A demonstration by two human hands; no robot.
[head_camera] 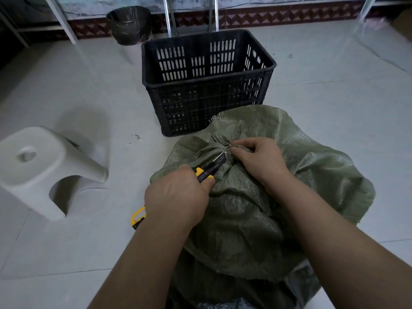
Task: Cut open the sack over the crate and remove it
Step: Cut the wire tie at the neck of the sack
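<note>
A coarse green woven sack (256, 197), crumpled and bunched at a tied neck, sits on the pale tiled floor (334, 85) just before a black slotted plastic crate (207, 81). The left hand (178, 197) is closed around a yellow-and-black utility knife (209, 170), blade at the knot; the right hand (258, 161) pinches the gathered neck. A white plastic stool (44, 166) stands to the left, a lined bin (129, 24) behind.

Both our forearms are bare, no sleeves showing. No gloves, rings or watch on our left hand (176, 195) or right hand (258, 161).
</note>
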